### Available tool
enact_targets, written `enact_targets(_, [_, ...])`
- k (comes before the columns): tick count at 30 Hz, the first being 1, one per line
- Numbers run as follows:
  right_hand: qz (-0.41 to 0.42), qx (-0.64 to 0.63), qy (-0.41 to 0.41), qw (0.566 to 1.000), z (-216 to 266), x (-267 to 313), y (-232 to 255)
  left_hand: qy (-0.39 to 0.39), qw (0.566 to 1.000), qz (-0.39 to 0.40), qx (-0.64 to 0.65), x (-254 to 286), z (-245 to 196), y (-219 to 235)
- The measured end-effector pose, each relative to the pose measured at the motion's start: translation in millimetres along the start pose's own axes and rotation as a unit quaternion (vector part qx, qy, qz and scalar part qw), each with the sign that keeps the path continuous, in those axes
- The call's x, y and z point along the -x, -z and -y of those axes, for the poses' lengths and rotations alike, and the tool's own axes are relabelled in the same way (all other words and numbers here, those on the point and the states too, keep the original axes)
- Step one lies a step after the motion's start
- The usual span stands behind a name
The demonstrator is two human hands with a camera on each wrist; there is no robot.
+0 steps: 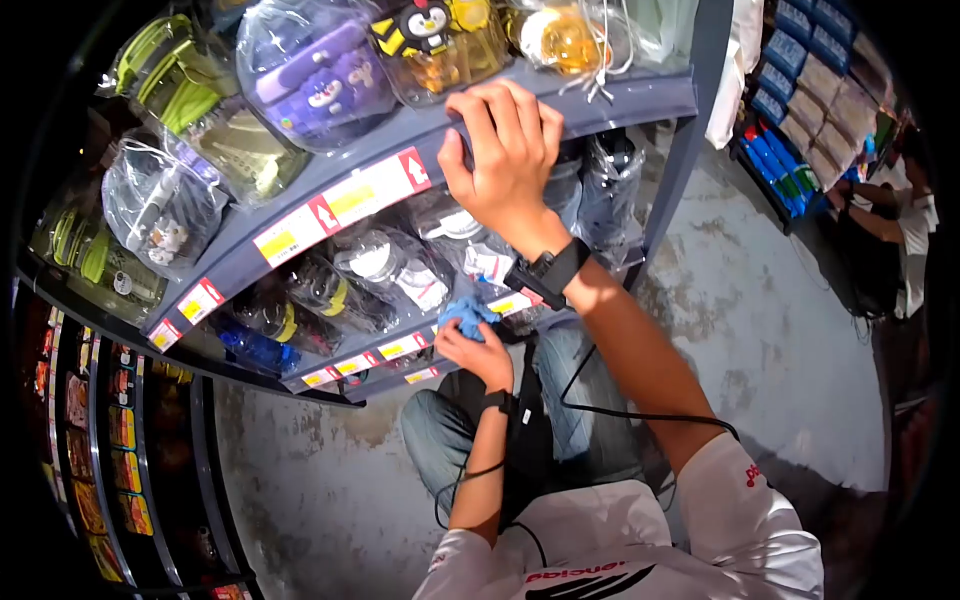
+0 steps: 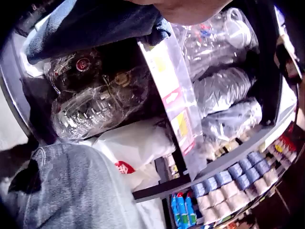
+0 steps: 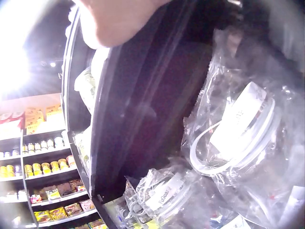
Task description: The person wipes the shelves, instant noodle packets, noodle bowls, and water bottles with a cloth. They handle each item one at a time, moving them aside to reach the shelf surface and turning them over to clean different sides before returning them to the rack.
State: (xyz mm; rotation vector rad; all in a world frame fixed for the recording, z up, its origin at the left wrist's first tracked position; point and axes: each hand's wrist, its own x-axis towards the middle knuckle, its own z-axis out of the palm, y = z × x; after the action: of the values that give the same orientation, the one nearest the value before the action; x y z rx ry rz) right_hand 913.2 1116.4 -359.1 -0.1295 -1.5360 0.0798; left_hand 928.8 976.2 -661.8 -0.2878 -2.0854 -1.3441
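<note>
A blue cloth [image 1: 468, 316] is held in the fingers of my left hand [image 1: 478, 352], at the price-tag strip of the lower shelf [image 1: 405, 346]. In the left wrist view the cloth [image 2: 95, 31] lies across the shelf's front edge, under part of the hand [image 2: 190, 8]. My right hand [image 1: 508, 160] grips the front edge of the upper shelf [image 1: 600, 108], its fingers bent over the lip. From below, the right wrist view shows part of that hand [image 3: 116, 21] at the shelf edge.
Bagged bottles stand on both shelves, among them a purple one [image 1: 325, 85] and a green one [image 1: 180, 85]. Snack racks [image 1: 125, 440] are at the left. A person [image 1: 905, 230] is beside a display of packs [image 1: 810, 90] at the right. A black cable [image 1: 640, 412] hangs between my arms.
</note>
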Motion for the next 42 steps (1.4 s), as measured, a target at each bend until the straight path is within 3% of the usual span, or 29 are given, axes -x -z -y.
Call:
enact_targets(2, [0.005, -0.005, 0.012, 1.0, -2, 8, 5, -0.088, 0.992, 0.093, -0.023, 3, -13, 11])
enact_targets(3, [0.006, 0.0, 0.015, 1.0, -2, 8, 4, -0.09, 0.993, 0.081, -0.007, 3, -12, 9])
enact_targets(4, [0.021, -0.014, 0.023, 0.999, -3, 6, 11, -0.14, 0.975, 0.17, -0.006, -2, -14, 21])
enact_targets(6, [0.034, -0.02, 0.023, 0.999, -1, 5, 15, -0.161, 0.967, 0.199, -0.007, -7, -14, 23])
enact_targets(7, [0.04, -0.025, 0.018, 0.999, 3, 8, 19, -0.165, 0.953, 0.253, -0.011, -19, -20, 33])
enact_targets(9, [0.058, -0.039, 0.008, 0.998, 3, 4, 23, -0.13, 0.962, 0.236, 0.04, -27, -17, 40])
enact_targets(10, [0.032, -0.079, -0.051, 0.995, 23, 8, 34, -0.096, 0.966, 0.224, 0.085, -29, -18, 36])
enact_targets(12, [0.01, -0.072, -0.065, 0.995, 39, 14, 49, -0.104, 0.972, 0.194, 0.082, -35, -12, 33])
enact_targets(14, [0.157, -0.214, -0.034, 0.964, 59, 86, 77, 0.023, 0.97, 0.208, 0.126, -50, -22, 37])
enact_targets(16, [0.284, -0.25, -0.054, 0.924, 63, 143, 77, 0.002, 0.962, 0.188, 0.197, -57, -8, 32])
enact_targets(17, [0.285, -0.255, -0.054, 0.922, 64, 167, 76, -0.035, 0.966, 0.199, 0.161, -61, 2, 33])
enact_targets(19, [0.435, -0.239, -0.206, 0.843, 54, 208, 74, -0.074, 0.964, 0.224, 0.12, -66, 6, 34])
enact_targets(20, [0.406, -0.224, -0.19, 0.865, 46, 233, 71, -0.072, 0.962, 0.238, 0.115, -64, 5, 34])
enact_targets(26, [0.435, -0.199, -0.157, 0.864, 44, 252, 71, -0.075, 0.955, 0.265, 0.112, -64, 6, 42])
enact_targets(30, [0.469, -0.177, -0.153, 0.852, 38, 249, 66, -0.156, 0.908, 0.375, 0.103, -75, 1, 75])
enact_targets(33, [0.466, -0.139, -0.092, 0.869, 32, 254, 65, -0.189, 0.914, 0.354, 0.07, -86, 6, 98])
enact_targets(36, [0.478, -0.114, -0.075, 0.868, 30, 251, 59, -0.207, 0.929, 0.306, -0.013, -94, 36, 105])
enact_targets(42, [0.451, -0.081, -0.072, 0.886, 34, 250, 58, -0.203, 0.925, 0.312, -0.081, -83, 42, 105])
